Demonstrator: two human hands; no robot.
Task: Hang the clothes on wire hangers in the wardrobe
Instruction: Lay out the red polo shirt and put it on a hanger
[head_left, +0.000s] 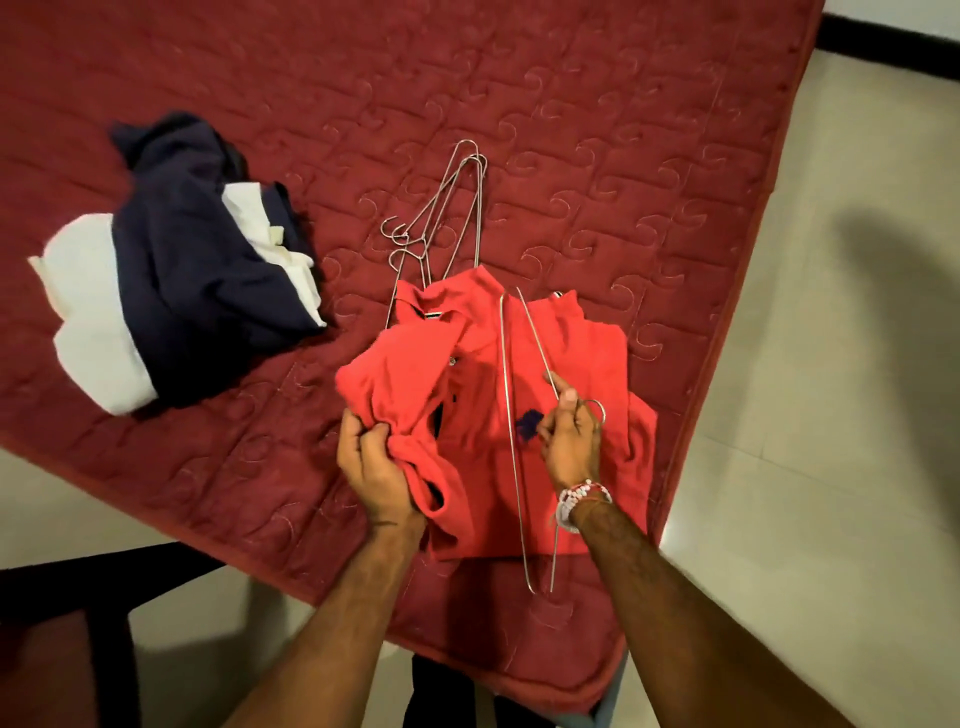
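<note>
Head view: a red polo shirt (483, 338) lies near the right edge of the mattress (571, 104). The left hand (374, 462) grips its bunched fabric. The right hand (569, 441) pinches a wire hanger (506, 374) over it. Spare hangers (452, 208) and a clothes pile (192, 260) wait, so the task seems barely begun.

The bed (571, 130) runs out of the frame at the top and left edges. In the centre, the spare wire hangers (457, 208) overlap so that their number cannot be told, and their lower ends are hidden under the red polo shirt (483, 332). The left hand (374, 467) bunches the cloth, which buries its fingertips. The right hand (569, 441) covers part of the navy emblem (527, 427) and the neck of the held hanger (506, 395). At upper left, the navy and white pile (182, 270) cannot be sorted into separate garments. Both forearms and the dark furniture (104, 597) at lower left are cut by the frame's edges.
</note>
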